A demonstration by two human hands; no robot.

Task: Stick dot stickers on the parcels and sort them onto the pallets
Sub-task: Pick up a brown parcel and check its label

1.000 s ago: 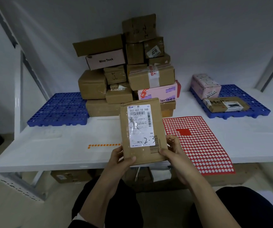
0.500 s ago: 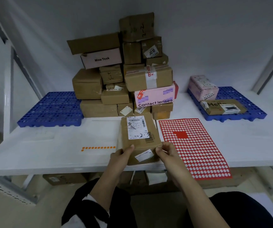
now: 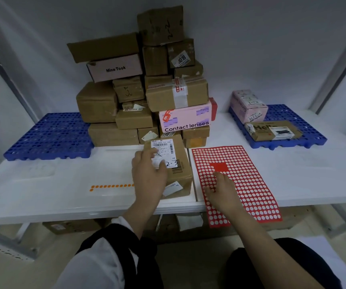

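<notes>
A brown parcel (image 3: pixel 174 163) lies flat on the white table (image 3: pixel 42 184), near the front edge. It has a white label on top with "2-3" written on it. The left hand (image 3: pixel 149 174) rests on top of the parcel with the fingers spread flat, so its grip is loose and does not close around the box. Just to the right of the parcel lies a red sticker sheet (image 3: pixel 249 180) full of white round holes. The right hand (image 3: pixel 222 190) lies on this sheet with the fingers pointing down at it. I cannot tell if its grip has a sticker in it. A short row of orange dot stickers (image 3: pixel 111 186) sits on the table to the left of the parcel. Behind the parcel is a big pile of boxes (image 3: pixel 147 90), brown and pink. A blue pallet (image 3: pixel 49 136) on the left has nothing on it. Another blue pallet (image 3: pixel 305 140) on the right holds a pink box (image 3: pixel 247 105) and a flat brown box (image 3: pixel 272 130).
</notes>
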